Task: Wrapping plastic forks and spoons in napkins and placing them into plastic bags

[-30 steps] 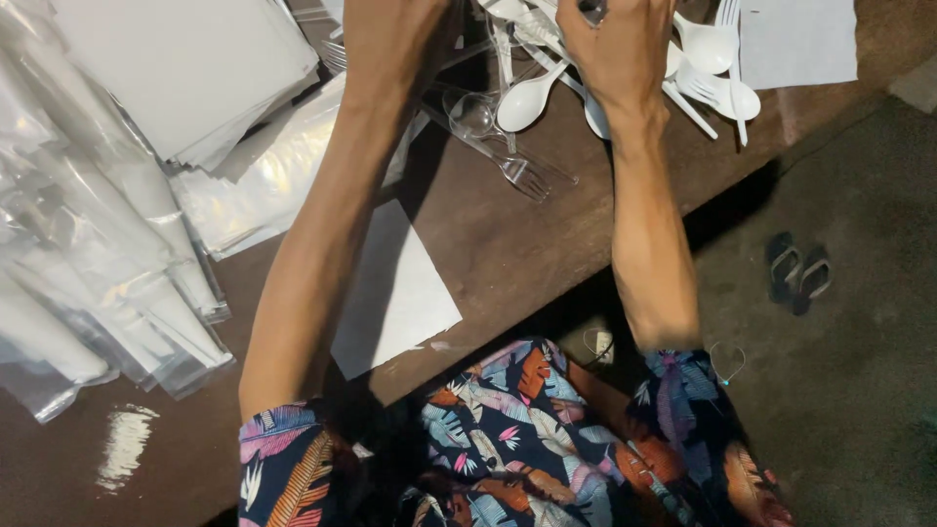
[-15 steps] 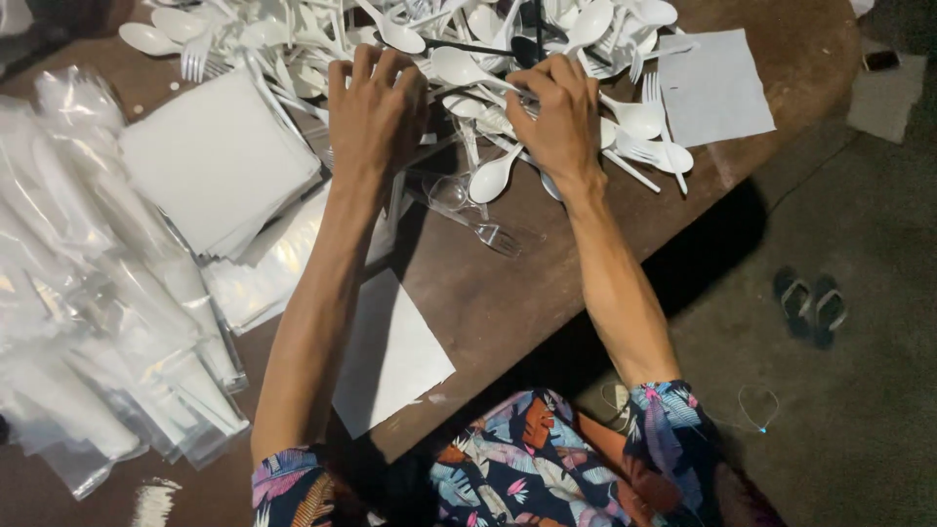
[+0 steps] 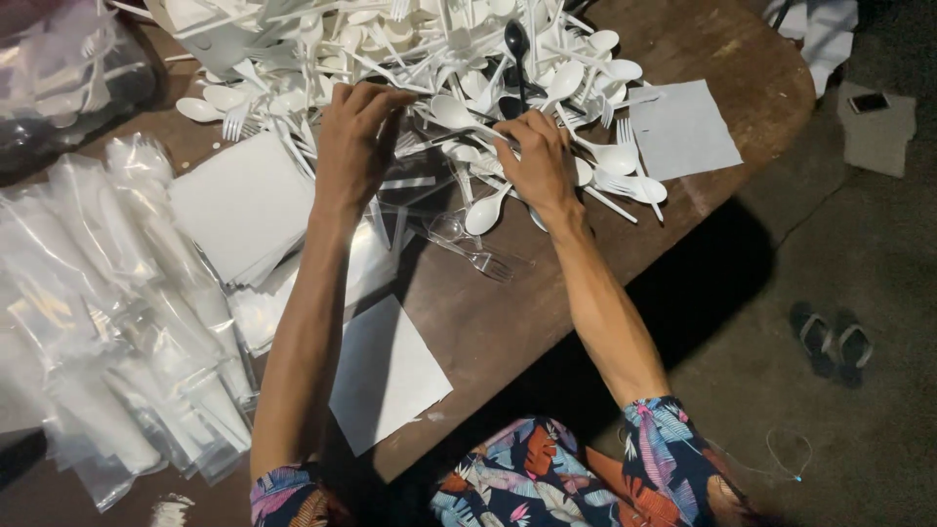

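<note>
**Picking cutlery out of the heap: how to do it cleanly**

Both hands are at the near edge of the big pile of white plastic cutlery (image 3: 439, 59), top centre of frame, on a brown wooden table (image 3: 517, 322).

Left hand (image 3: 353, 146): palm down, fingers curled into the pile's edge w/ a few fork and spoon handles under them. Can't tell if it's pinching one pc or just pressing on the heap; fingertips are hidden by the knuckles.

Right hand (image 3: 535, 161): fingers bent together over spoon handles, centre of frame. Looks closed on something thin, but which pc I can't tell. A white spoon (image 3: 485, 212) lies just below it, bowl toward the lower edge.

A clear plastic fork (image 3: 467, 246) sits by itself on bare wood, just below the hands.

My take on doing this well:
- Handles are tangled, so pull one pc lengthwise along its handle, not upward, or neighbours will come w/ it.
- Hold the heap w/ one hand while the other draws.
- Take from the loose near edge, not the middle.
- Watch the black spoon (image 3: 515, 44) upright at top centre; it's an odd one out.

Other stuff: stack of white paper squares (image 3: 244, 205) left of centre, single white sheet (image 3: 386, 376) lower centre, another sheet (image 3: 683, 127) upper right, clear plastic bags (image 3: 107, 322) piled along the left side.
</note>
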